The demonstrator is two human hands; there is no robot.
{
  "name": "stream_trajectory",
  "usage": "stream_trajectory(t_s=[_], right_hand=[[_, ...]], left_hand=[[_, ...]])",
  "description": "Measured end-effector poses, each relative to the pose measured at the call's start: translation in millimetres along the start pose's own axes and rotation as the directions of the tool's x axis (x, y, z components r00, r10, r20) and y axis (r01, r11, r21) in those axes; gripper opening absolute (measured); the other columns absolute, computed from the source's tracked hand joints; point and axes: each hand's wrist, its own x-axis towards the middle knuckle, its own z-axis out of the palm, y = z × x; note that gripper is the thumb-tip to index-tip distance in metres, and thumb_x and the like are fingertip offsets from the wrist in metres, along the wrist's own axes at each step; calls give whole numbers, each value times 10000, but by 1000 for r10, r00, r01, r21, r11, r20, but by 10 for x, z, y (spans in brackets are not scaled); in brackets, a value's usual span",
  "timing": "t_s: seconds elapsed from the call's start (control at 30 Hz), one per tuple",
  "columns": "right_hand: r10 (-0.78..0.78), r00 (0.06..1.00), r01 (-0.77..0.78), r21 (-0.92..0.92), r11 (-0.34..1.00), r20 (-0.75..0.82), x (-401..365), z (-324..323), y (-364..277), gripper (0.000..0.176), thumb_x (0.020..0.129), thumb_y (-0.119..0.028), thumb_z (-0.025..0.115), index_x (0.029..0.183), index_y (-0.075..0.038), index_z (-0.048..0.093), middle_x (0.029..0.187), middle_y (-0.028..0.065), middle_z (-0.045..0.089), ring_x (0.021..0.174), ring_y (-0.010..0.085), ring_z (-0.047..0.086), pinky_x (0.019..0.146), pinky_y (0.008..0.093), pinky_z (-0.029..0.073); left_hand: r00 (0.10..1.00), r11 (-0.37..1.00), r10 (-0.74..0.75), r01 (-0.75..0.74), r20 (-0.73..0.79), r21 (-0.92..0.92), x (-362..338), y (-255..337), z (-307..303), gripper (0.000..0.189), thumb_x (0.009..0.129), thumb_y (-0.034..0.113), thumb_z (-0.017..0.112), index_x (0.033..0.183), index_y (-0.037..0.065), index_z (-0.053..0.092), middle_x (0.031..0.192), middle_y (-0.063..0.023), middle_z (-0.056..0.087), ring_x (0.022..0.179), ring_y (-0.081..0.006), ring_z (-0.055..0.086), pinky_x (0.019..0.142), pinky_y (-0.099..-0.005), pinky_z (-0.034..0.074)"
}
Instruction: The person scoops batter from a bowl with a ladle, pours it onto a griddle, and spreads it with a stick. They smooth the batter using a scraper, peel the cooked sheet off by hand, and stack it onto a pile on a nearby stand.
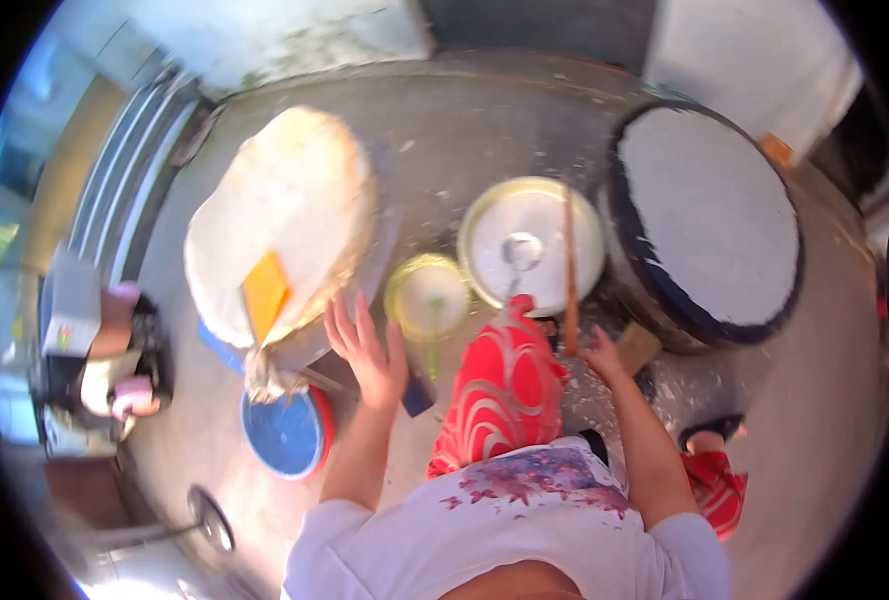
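My left hand (369,350) is raised with its fingers spread, beside the edge of a thick, pale, round stack of what looks like thin flatbread (284,200). A yellow scraper (265,297) lies on that stack near its front edge. My right hand (601,356) is close to the lower end of a wooden stick (570,270); its fingers look apart, though blurred. The stick leans across the right side of a basin (474,220) of white liquid, where a ladle (521,252) rests. To the right, white batter (714,215) covers a large round black-rimmed griddle (619,195).
A smaller yellow bowl (392,295) with a green-handled tool (434,340) stands left of the basin. Near my left forearm is a blue bucket (284,435). Boxes and bags (114,350) are piled far left, and a wall (294,40) runs behind.
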Motion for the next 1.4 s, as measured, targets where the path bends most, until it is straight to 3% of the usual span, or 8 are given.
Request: stream_trajectory(t_s=[0.23, 0.4, 0.63, 0.87, 1.07, 1.13, 1.23, 1.4], right_hand=[[312, 935, -332, 104, 938, 166, -627, -392, 55, 548, 778, -77, 525, 1299, -105, 359, 692, 54, 566, 542, 141, 538, 454, 270, 445], [324, 938, -330, 31, 943, 119, -838, -456, 120, 438, 790, -94, 520, 1223, -80, 457, 732, 88, 592, 599, 154, 585, 476, 264, 469], [326, 940, -341, 228, 912, 101, -995, -453, -100, 451, 781, -89, 534, 1226, -77, 464, 760, 87, 603, 624, 151, 596, 511, 262, 476], [-256, 965, 253, -59, 966, -54, -1191, -625, -1020, 311, 755, -214, 581, 1043, -96, 589, 934, 134, 621, 824, 274, 603, 718, 345, 480], [-505, 848, 515, 30, 856, -162, -1744, -1027, -2509, 453, 731, -176, 639, 1128, -61, 454, 1069, 137, 539, 908, 269, 577, 785, 367, 457], [-761, 476, 745, -256, 615, -441, -1838, -1158, -2753, 504, 674, -159, 673, 1123, -84, 457, 1064, 113, 530, 997, 268, 530, 850, 370, 412], [-875, 332, 636, -602, 484, -353, -1933, -1457, -2878, 490, 617, -177, 690, 1065, -106, 505, 979, 72, 557, 1045, 244, 492, 871, 378, 383], [-678, 727, 525, -548, 652, -110, -1825, -1828, -2332, 278, 661, -223, 662, 868, -98, 524, 792, 75, 580, 801, 269, 583, 676, 365, 451]], left_hand=[[796, 622, -590, 342, 134, 705, 703, -1248, -358, 488, 776, 493, 504, 1053, 94, 550, 998, -159, 572, 984, -361, 507, 772, -504, 396], [910, 871, -236, 42, 341, 490, 722, -1802, -407, 425, 751, 447, 571, 746, 24, 615, 681, -184, 590, 667, -345, 579, 618, -427, 447], [966, 761, -60, -118, 251, 637, 940, -1756, -604, 242, 759, 269, 553, 698, 37, 583, 670, -141, 590, 643, -311, 578, 585, -413, 458], [971, 888, 127, -20, -204, 459, 1041, -969, -1176, 160, 780, 121, 540, 884, 20, 609, 783, -142, 609, 691, -300, 594, 630, -360, 483], [829, 839, 540, -543, -144, 20, 657, 564, -785, 270, 672, -15, 578, 942, -5, 569, 815, -151, 581, 717, -308, 570, 624, -367, 472], [725, 724, 684, -688, -80, -48, 481, 793, -456, 361, 636, -5, 585, 994, 14, 541, 838, -134, 582, 720, -289, 575, 622, -360, 469], [586, 540, 803, -793, -109, -282, 232, 1326, -208, 416, 648, 49, 619, 1050, 25, 513, 888, -110, 586, 760, -268, 573, 662, -378, 463], [499, 414, 864, -773, -58, -481, 173, 1736, -17, 483, 673, 101, 648, 1118, 20, 479, 1052, -138, 552, 925, -293, 539, 813, -413, 414]])
